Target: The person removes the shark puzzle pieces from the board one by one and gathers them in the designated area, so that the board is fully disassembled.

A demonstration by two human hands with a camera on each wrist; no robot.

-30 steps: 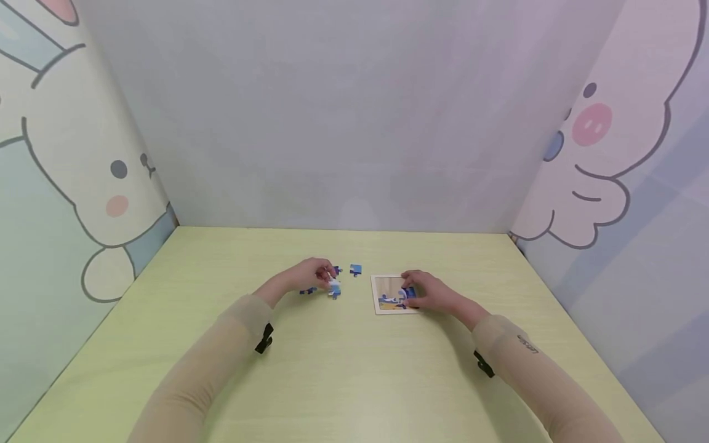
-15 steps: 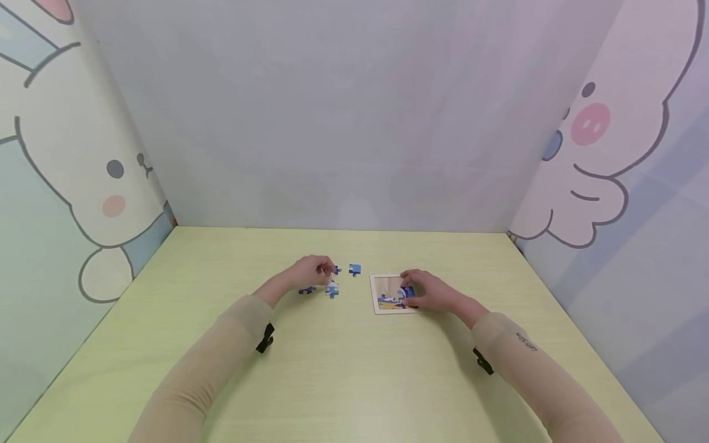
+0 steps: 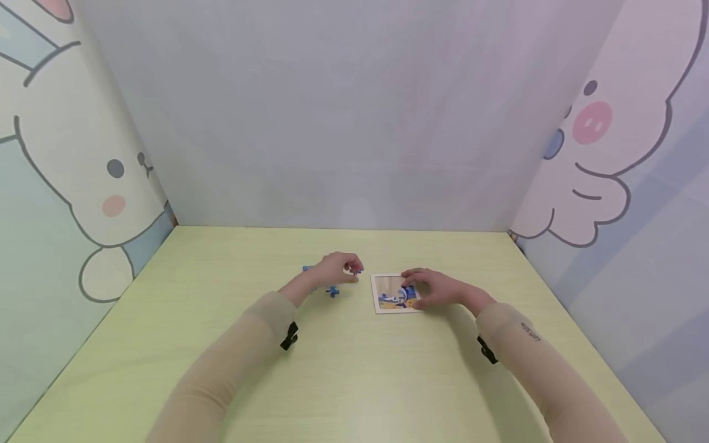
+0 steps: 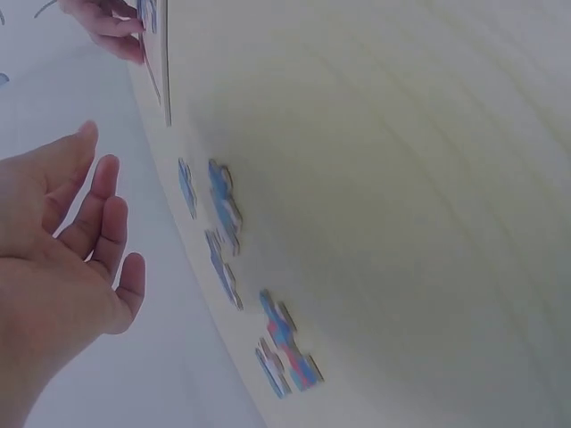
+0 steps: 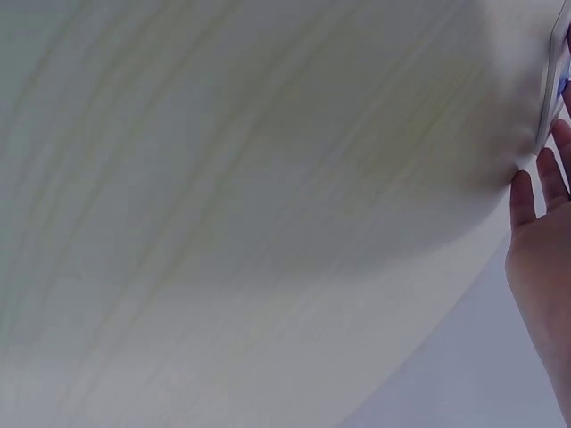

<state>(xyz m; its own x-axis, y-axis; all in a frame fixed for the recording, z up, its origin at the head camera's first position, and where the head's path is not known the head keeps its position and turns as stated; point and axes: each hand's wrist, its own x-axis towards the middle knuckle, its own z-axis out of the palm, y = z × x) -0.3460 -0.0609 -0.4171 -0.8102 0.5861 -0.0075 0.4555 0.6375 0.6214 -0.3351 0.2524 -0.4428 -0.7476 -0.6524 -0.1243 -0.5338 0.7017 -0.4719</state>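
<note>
The puzzle board (image 3: 392, 293), a small square tray with a pale raised rim, lies flat on the light green table (image 3: 354, 369), a little right of the table's middle, and serves here as the landmark. The right hand (image 3: 434, 288) lies over the board's right part with its fingers fairly straight, pressing on the blue pieces already seated there; it grips nothing, and the right wrist view shows only straight fingertips (image 5: 535, 183) at the board's edge (image 5: 549, 94). The board's left half shows bare tan backing. Just left of the board the left hand (image 3: 338, 269) hovers low over a loose blue piece (image 3: 356, 269), which sits near the board's upper left corner; the wrist view shows this hand (image 4: 62, 232) released, palm open and fingers extended, holding nothing. Further left of the board a second blue piece (image 3: 332, 291) lies flat, and beyond the hand another blue piece (image 3: 307, 269) peeks out. The loose pieces (image 4: 223, 209) lie apart from each other, none overlapping. In front of the board, toward the person, the table runs wide and bare between the two sleeves (image 3: 238, 351), and behind the board it stretches free to the back wall (image 3: 343, 123)
</note>
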